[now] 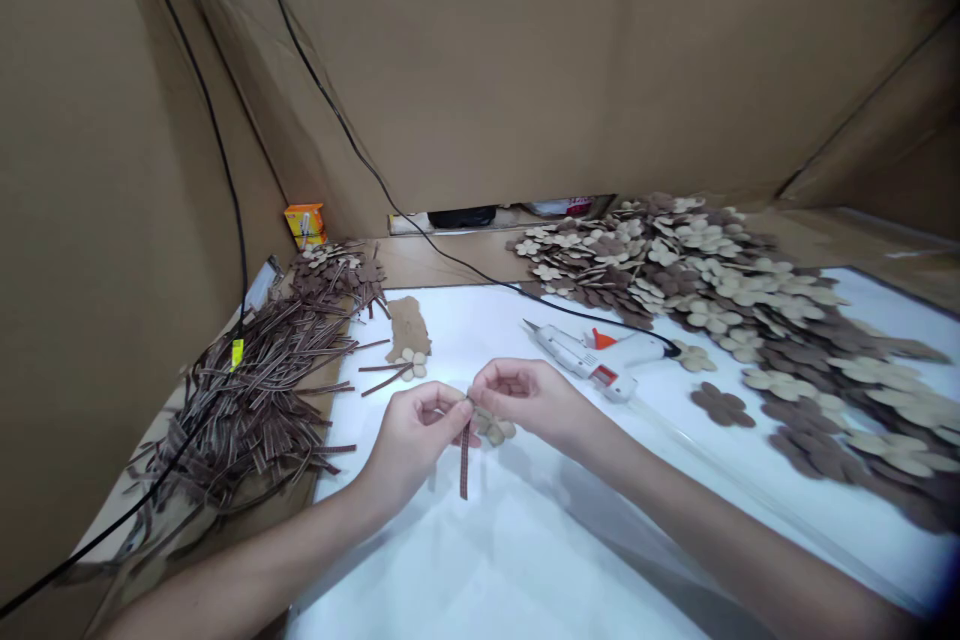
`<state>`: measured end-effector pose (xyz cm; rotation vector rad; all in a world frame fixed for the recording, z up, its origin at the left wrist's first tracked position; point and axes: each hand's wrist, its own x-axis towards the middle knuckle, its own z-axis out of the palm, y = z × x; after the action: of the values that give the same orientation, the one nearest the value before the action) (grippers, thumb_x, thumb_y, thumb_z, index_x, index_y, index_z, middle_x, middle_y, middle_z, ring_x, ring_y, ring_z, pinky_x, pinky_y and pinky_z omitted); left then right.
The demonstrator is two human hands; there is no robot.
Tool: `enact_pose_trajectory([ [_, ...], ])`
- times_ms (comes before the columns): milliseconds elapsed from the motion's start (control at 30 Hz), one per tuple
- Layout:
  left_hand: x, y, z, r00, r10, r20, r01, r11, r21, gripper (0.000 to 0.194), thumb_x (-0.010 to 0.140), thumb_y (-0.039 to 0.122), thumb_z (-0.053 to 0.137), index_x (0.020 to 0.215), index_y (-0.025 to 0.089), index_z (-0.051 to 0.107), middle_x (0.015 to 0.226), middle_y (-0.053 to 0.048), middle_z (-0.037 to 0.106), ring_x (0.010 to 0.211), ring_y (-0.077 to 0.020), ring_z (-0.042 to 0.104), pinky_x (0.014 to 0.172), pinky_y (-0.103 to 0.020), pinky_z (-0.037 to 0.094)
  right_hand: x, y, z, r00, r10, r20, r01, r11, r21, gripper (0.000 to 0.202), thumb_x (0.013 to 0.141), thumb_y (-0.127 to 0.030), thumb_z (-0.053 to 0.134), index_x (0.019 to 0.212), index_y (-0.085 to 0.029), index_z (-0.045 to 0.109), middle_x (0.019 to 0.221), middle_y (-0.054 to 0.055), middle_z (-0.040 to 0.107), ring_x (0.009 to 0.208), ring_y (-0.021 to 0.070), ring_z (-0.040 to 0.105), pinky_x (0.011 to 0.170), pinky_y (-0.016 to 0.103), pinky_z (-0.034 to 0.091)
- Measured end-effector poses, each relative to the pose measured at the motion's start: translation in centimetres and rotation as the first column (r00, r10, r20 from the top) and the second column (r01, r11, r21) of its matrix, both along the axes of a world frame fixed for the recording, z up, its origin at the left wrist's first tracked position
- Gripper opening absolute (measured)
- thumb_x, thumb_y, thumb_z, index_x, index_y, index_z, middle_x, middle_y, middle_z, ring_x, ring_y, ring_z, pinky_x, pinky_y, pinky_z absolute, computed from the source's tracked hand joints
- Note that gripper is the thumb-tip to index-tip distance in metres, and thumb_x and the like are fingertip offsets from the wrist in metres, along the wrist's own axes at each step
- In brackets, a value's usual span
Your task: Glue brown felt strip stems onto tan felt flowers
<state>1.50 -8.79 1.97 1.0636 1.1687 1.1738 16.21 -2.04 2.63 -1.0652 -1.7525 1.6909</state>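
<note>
My left hand (420, 425) and my right hand (529, 400) meet over the white board, fingers pinched together. A brown ribbon strip (464, 465) hangs down from between the left thumb and fingers. Under the right fingers is a beige felt flower (495, 428), partly hidden by the hands; the right fingertips press at the point where strip and flower come together. A white glue gun (589, 355) with an orange trigger lies just beyond my right hand. Another beige flower (411, 365) rests at the edge of a brown scrap (409, 325), ahead of my left hand.
At left lies a heap of brown ribbon strips (255, 400). A large pile of beige and brown felt flowers (697, 270) spreads along the right. A black cable (360, 155) crosses to the glue gun. Cardboard walls (480, 70) enclose the board; an orange box (305, 223) stands back left.
</note>
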Motion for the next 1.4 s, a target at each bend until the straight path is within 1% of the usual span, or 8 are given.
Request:
enact_pose_trajectory([
  [367,1.8,-0.8,-0.8,0.996,0.057,0.07,-0.038,0.969,-0.244,0.029,0.068,0.04,0.067,0.073,0.012,0.059,0.068,-0.003,0.06,0.054,-0.0119,0.06,0.041,-0.017,0.04,2.0,-0.9,-0.4,1.0,-0.012,0.018,0.01,0.996,0.089,0.022,0.071,-0.037,0.059,0.067,-0.015,0.059,0.06,0.002,0.06,0.058,0.0134,0.052,0.054,0.024,0.039],
  [533,2.0,-0.2,-0.6,0.998,0.032,-0.057,-0.044,0.973,-0.228,0.028,0.07,0.04,0.063,0.07,0.012,0.058,0.065,-0.002,0.059,0.043,-0.0076,0.051,0.033,-0.016,0.029,2.5,-0.9,-1.2,0.994,-0.042,0.096,0.027,0.988,0.155,0.022,0.077,-0.037,0.052,0.073,-0.016,0.059,0.063,0.002,0.061,0.057,0.0137,0.052,0.053,0.025,0.038],
  [600,1.5,0.4,-0.7,0.989,-0.007,-0.144,-0.024,0.976,-0.215,0.027,0.071,0.039,0.062,0.068,0.012,0.058,0.064,-0.001,0.059,0.041,-0.0065,0.048,0.033,-0.016,0.027,3.0,-1.4,-1.4,0.962,-0.146,0.233,0.057,0.934,0.352,0.02,0.08,-0.035,0.049,0.078,-0.018,0.059,0.069,0.002,0.062,0.06,0.0151,0.053,0.056,0.027,0.039],
  [700,0.3,1.5,-0.9,0.959,-0.118,-0.257,0.07,0.98,-0.188,0.026,0.071,0.037,0.061,0.064,0.012,0.058,0.058,0.0,0.056,0.04,-0.0054,0.043,0.036,-0.016,0.03,3.6,-2.6,-1.6,0.849,-0.359,0.387,-0.011,0.721,0.693,0.017,0.077,-0.034,0.056,0.082,-0.018,0.058,0.079,0.005,0.061,0.072,0.02,0.054,0.064,0.032,0.041],
  [767,-0.5,2.3,-1.0,0.927,-0.201,-0.315,0.152,0.973,-0.173,0.025,0.07,0.035,0.061,0.062,0.012,0.058,0.057,-0.001,0.057,0.041,-0.0052,0.042,0.04,-0.017,0.033,3.6,-3.2,-1.9,0.804,-0.398,0.442,-0.117,0.622,0.774,0.024,0.072,-0.037,0.063,0.084,-0.017,0.058,0.084,0.007,0.059,0.077,0.0231,0.052,0.068,0.035,0.042],
  [900,-1.5,3.6,-1.2,0.853,-0.311,-0.42,0.251,0.949,-0.192,0.021,0.07,0.032,0.059,0.063,0.012,0.062,0.057,-0.002,0.06,0.041,-0.0061,0.043,0.041,-0.018,0.034,3.1,-3.3,-2.7,0.766,-0.418,0.488,-0.204,0.563,0.801,0.023,0.073,-0.035,0.063,0.086,-0.017,0.059,0.088,0.01,0.057,0.079,0.0242,0.048,0.07,0.037,0.042],
  [1200,-1.8,5.8,-1.7,0.767,-0.45,-0.456,0.326,0.887,-0.327,0.015,0.065,0.027,0.062,0.062,0.013,0.066,0.049,0.0,0.058,0.039,-0.0062,0.04,0.036,-0.017,0.03,3.3,-2.2,-3.9,0.829,-0.278,0.484,-0.222,0.632,0.743,0.026,0.076,-0.021,0.06,0.101,-0.03,0.059,0.111,0.008,0.05,0.099,0.0263,0.043,0.078,0.04,0.037],
  [1400,-1.0,5.8,-1.7,0.757,-0.458,-0.466,0.32,0.882,-0.347,0.016,0.067,0.027,0.061,0.059,0.013,0.065,0.049,0.0,0.059,0.039,-0.0062,0.038,0.037,-0.017,0.028,3.6,-1.9,-3.8,0.792,-0.344,0.505,-0.197,0.638,0.744,0.034,0.071,-0.027,0.066,0.104,-0.026,0.058,0.108,0.008,0.053,0.096,0.0265,0.045,0.074,0.038,0.035],
])
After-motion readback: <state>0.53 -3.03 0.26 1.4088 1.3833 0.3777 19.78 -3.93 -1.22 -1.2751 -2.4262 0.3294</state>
